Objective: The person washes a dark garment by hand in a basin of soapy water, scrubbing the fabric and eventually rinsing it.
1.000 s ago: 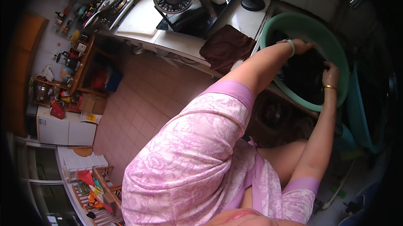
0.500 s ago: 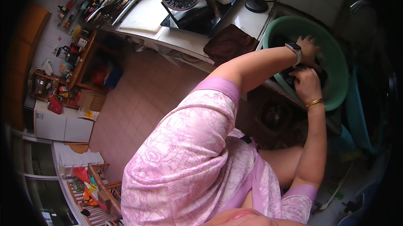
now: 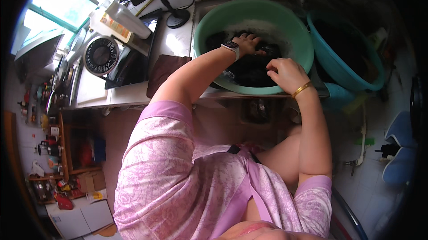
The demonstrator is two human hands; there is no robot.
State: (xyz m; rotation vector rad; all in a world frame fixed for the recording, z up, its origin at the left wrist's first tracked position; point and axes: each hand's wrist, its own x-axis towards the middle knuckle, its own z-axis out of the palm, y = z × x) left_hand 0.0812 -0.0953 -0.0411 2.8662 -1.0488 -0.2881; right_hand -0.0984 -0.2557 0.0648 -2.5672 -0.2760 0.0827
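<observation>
A large green basin (image 3: 209,22) holds wet black cloth (image 3: 249,74) and some greyish, foamy water. My left hand (image 3: 246,44), with a watch at its wrist, lies on the cloth toward the basin's middle, its fingers spread. My right hand (image 3: 287,74), wearing a gold bracelet, is at the near right side of the basin. Its fingers are curled in, thumb and forefinger closed at the edge of the black cloth; the fingertips are partly hidden.
To the right a blue tub (image 3: 376,68) leans, dark inside. A brown cloth (image 3: 167,72) lies on the counter left of the basin. Beyond it stand a small black fan (image 3: 101,55), a white jug (image 3: 129,20) and a phone on a stand (image 3: 178,18). Blue slippers (image 3: 399,164) hang at right.
The view has turned, so the basin sits nearer the middle. My hands, close together before, are farther apart, the right one now at the basin's near right side.
</observation>
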